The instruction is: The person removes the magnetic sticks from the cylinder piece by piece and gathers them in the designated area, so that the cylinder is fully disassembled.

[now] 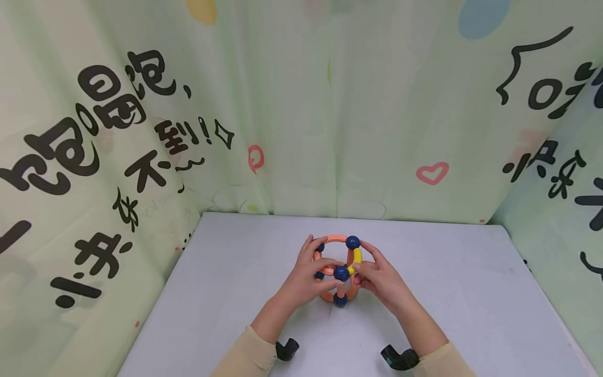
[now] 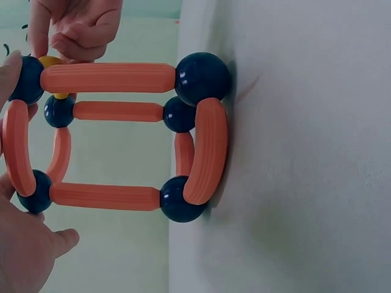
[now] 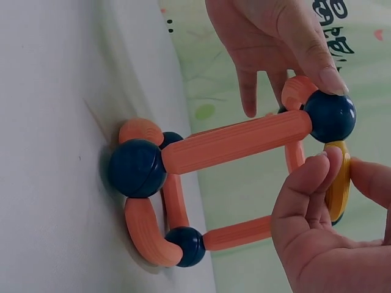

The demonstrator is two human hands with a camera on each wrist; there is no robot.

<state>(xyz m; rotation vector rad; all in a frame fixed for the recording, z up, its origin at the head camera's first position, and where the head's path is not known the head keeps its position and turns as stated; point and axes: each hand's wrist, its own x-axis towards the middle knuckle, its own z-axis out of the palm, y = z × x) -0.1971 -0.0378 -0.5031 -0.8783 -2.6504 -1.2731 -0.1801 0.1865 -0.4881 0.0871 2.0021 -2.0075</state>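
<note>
A ball-and-rod toy frame of orange rods and dark blue balls stands on the white table. Straight rods rise from its lower ring of curved rods to an upper ring. My left hand holds that upper ring from the left, thumb and fingers about the front blue ball, another finger reaching to a ball behind. On the right side of the top, my right hand pinches a yellow curved rod between thumb and fingers. One end of this rod meets the front ball; the other reaches the far blue ball.
The white table spreads around the frame. Pale green curtains with dark lettering hang behind it and at both sides. A black wrist device sits by the right sleeve, and another by the left.
</note>
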